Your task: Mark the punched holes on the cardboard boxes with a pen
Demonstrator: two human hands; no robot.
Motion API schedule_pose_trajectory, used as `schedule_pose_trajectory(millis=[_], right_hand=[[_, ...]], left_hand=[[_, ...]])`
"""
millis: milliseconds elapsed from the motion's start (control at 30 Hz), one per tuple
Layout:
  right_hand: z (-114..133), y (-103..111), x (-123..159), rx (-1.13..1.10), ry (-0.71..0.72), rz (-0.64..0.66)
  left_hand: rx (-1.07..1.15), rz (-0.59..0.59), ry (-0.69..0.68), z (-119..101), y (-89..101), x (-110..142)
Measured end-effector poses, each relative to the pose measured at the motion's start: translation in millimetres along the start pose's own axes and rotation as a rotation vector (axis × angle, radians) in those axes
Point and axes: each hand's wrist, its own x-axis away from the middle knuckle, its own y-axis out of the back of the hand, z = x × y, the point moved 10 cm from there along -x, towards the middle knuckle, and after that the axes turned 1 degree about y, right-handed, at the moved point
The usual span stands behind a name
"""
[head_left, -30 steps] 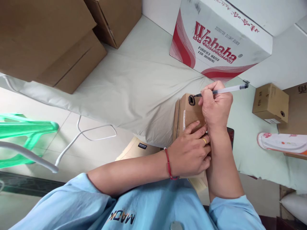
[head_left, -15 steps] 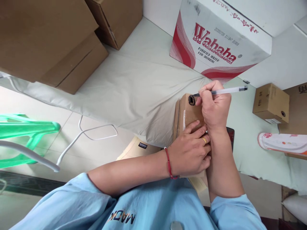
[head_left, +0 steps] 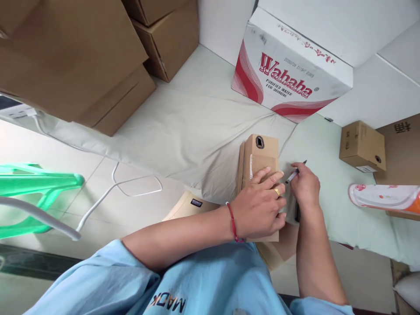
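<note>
A small brown cardboard box [head_left: 269,151] sits near the table's front edge, with a black-outlined hole [head_left: 260,142] near its far end and a white label on its left side. My left hand [head_left: 260,210] lies across the top of the box with its fingers spread, covering its nearer part. Just right of the box, my right hand [head_left: 306,186] is closed around a pen [head_left: 291,176], low over the table. The pen's dark tip points up and to the right, away from the box. A dark object [head_left: 297,213] shows partly beside my right wrist.
A white and red Wahaha carton [head_left: 288,78] stands at the back. Large brown cartons [head_left: 85,65] fill the left. To the right are a small brown box [head_left: 362,146] and a white and orange package [head_left: 383,197]. A green stool [head_left: 39,179] stands on the floor.
My right hand has moved from the hole in the box toward me and to the right, taking the pen along and turning it. My left hand stays on the box. The view has shifted slightly.
</note>
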Motion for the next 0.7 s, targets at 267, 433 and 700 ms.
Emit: schedule_pose_trajectory(millis=[267,433,700], right_hand=[[-90,13,88,0.049,-0.208,-0.195],[-121,-7,140,0.001,-0.385,-0.047],[-110,-10,116,-0.029,-0.485,-0.102]], left_hand=[[0.032,0.045,-0.020,0,-2.6,1],[0.101,0.052,-0.055,-2,-4.3,-4],[0.121,-0.482,-0.075,0,34.9,15]])
